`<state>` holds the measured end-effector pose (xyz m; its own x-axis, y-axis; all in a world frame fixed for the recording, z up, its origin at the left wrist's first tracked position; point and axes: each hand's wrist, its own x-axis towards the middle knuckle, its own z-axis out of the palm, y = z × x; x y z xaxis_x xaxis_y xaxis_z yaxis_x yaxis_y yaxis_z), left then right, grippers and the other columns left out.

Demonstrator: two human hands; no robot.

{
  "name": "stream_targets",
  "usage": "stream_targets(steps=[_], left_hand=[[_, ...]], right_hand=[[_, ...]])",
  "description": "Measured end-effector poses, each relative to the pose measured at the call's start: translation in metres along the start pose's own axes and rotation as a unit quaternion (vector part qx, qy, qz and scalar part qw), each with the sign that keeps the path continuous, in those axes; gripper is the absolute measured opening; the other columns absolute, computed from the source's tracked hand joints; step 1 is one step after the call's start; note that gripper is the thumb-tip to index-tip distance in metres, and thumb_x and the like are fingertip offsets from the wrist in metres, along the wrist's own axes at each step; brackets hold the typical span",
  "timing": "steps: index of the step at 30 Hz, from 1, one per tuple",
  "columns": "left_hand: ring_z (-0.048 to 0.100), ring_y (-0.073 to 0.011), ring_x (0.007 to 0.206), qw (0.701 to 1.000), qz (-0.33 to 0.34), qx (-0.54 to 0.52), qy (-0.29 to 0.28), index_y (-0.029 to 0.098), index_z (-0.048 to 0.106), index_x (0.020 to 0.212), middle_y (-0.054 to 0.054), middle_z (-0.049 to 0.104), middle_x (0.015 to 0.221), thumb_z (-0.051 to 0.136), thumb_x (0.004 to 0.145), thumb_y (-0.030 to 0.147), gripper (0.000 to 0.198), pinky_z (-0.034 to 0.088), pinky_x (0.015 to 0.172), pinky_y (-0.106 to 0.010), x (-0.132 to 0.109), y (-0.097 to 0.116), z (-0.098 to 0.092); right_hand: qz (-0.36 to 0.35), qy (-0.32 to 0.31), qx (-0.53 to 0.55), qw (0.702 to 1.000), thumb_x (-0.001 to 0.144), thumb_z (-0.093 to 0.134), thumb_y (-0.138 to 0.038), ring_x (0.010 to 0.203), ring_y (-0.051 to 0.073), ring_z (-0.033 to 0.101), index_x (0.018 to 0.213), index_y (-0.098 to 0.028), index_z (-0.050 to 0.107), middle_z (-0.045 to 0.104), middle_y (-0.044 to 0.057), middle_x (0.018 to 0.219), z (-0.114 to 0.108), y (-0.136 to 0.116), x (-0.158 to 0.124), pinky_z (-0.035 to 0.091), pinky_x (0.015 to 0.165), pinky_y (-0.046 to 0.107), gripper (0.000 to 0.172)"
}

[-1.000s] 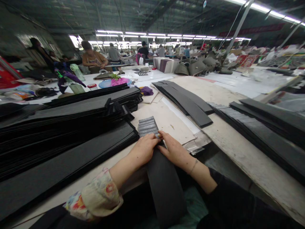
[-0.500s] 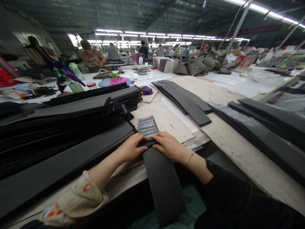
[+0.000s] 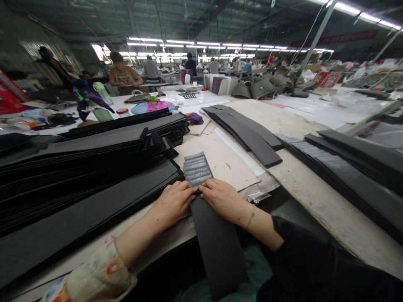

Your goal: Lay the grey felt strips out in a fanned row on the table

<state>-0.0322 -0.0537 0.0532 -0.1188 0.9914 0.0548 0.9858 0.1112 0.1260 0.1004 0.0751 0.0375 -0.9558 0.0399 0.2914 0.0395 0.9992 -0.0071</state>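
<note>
Compared with half a second back, the far end of the black strip (image 3: pixel 217 243) isn't seen lifted anymore. It's pressed down flat now, just on the near side of the grey fanned stack (image 3: pixel 197 168). The left hand (image 3: pixel 173 203) and right hand (image 3: pixel 222 199) are laid on that end, fingers stretched out, tips almost touching, nothing clenched. From the grey stack the strip is draped back over the table edge. Its far edge is covered by fingertips, and the thumbs are hidden.
</note>
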Motion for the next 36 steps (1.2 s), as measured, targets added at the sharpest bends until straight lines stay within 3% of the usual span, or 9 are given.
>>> stream_targets(steps=[5, 10, 15, 20, 23, 28, 30, 34, 36], left_hand=[[0.049, -0.0186, 0.091, 0.998, -0.028, -0.046, 0.024, 0.017, 0.051, 0.117, -0.007, 0.058, 0.099, 0.03, 0.091, 0.028, 0.036, 0.041, 0.084, -0.033, -0.017, -0.006, 0.011], [0.054, -0.0162, 0.091, 0.992, -0.058, -0.114, 0.017, 0.018, 0.06, 0.103, -0.005, 0.06, 0.096, 0.035, 0.088, 0.026, 0.031, 0.042, 0.083, -0.027, -0.007, -0.019, 0.001], [0.058, -0.0183, 0.088, 0.99, -0.137, -0.04, 0.017, 0.018, 0.061, 0.094, -0.007, 0.062, 0.093, 0.038, 0.085, 0.028, 0.027, 0.044, 0.077, -0.028, 0.017, -0.024, -0.009], [0.059, -0.0191, 0.077, 0.989, -0.143, 0.046, 0.01, 0.016, 0.058, 0.08, -0.007, 0.061, 0.082, 0.037, 0.085, 0.029, 0.025, 0.043, 0.067, -0.029, 0.026, -0.015, -0.003], [0.058, -0.0187, 0.075, 0.988, -0.147, 0.038, 0.026, 0.018, 0.055, 0.076, -0.005, 0.06, 0.08, 0.041, 0.083, 0.027, 0.019, 0.041, 0.065, -0.028, 0.029, -0.013, -0.004], [0.055, -0.0168, 0.069, 0.981, -0.152, -0.111, 0.047, 0.02, 0.052, 0.07, -0.001, 0.058, 0.07, 0.043, 0.078, 0.03, 0.017, 0.04, 0.063, -0.027, 0.036, -0.019, -0.006], [0.054, -0.0155, 0.065, 0.963, -0.167, -0.208, 0.043, 0.019, 0.05, 0.068, 0.001, 0.055, 0.064, 0.043, 0.076, 0.034, 0.018, 0.041, 0.061, -0.027, 0.04, -0.023, -0.005], [0.052, -0.0135, 0.061, 0.899, -0.212, -0.383, 0.01, 0.017, 0.05, 0.075, 0.001, 0.053, 0.065, 0.039, 0.077, 0.043, 0.028, 0.044, 0.059, -0.027, 0.05, -0.027, -0.004], [0.053, -0.0138, 0.064, 0.906, -0.195, -0.376, -0.002, 0.016, 0.053, 0.081, 0.0, 0.056, 0.069, 0.04, 0.077, 0.042, 0.03, 0.045, 0.061, -0.028, 0.058, -0.025, -0.005]], right_hand=[[0.031, 0.014, 0.014, 0.999, 0.089, 0.041, -0.025, 0.089, 0.019, 0.051, 0.097, -0.013, 0.057, 0.057, 0.008, 0.087, 0.0, -0.007, -0.004, 0.044, 0.079, 0.032, 0.021], [0.047, 0.02, 0.019, 0.999, 0.089, 0.04, -0.026, 0.093, 0.02, 0.051, 0.097, -0.013, 0.056, 0.057, 0.009, 0.09, 0.001, -0.012, -0.005, 0.044, 0.081, 0.033, 0.022], [0.054, 0.023, 0.029, 0.998, 0.09, 0.039, -0.025, 0.096, 0.02, 0.051, 0.098, -0.013, 0.056, 0.057, 0.009, 0.091, 0.003, -0.013, -0.006, 0.044, 0.082, 0.033, 0.022], [0.061, 0.027, 0.036, 0.997, 0.089, 0.039, -0.024, 0.095, 0.021, 0.051, 0.099, -0.013, 0.055, 0.057, 0.009, 0.091, 0.003, -0.012, -0.006, 0.044, 0.082, 0.034, 0.022], [0.061, 0.033, 0.042, 0.997, 0.089, 0.04, -0.023, 0.094, 0.021, 0.051, 0.099, -0.013, 0.055, 0.057, 0.009, 0.092, 0.003, -0.012, -0.006, 0.044, 0.082, 0.034, 0.021], [0.059, 0.042, 0.047, 0.996, 0.089, 0.039, -0.023, 0.096, 0.021, 0.052, 0.102, -0.012, 0.055, 0.058, 0.01, 0.094, 0.004, -0.011, -0.008, 0.045, 0.083, 0.034, 0.024], [0.059, 0.046, 0.047, 0.996, 0.089, 0.039, -0.023, 0.097, 0.021, 0.052, 0.103, -0.012, 0.056, 0.059, 0.01, 0.096, 0.005, -0.011, -0.009, 0.045, 0.084, 0.035, 0.024], [0.058, 0.052, 0.054, 0.995, 0.089, 0.04, -0.024, 0.101, 0.021, 0.052, 0.104, -0.011, 0.055, 0.059, 0.011, 0.102, 0.007, -0.011, -0.011, 0.044, 0.086, 0.034, 0.026], [0.06, 0.056, 0.056, 0.995, 0.089, 0.04, -0.024, 0.101, 0.021, 0.052, 0.104, -0.011, 0.055, 0.059, 0.011, 0.103, 0.007, -0.012, -0.012, 0.044, 0.087, 0.035, 0.026]])
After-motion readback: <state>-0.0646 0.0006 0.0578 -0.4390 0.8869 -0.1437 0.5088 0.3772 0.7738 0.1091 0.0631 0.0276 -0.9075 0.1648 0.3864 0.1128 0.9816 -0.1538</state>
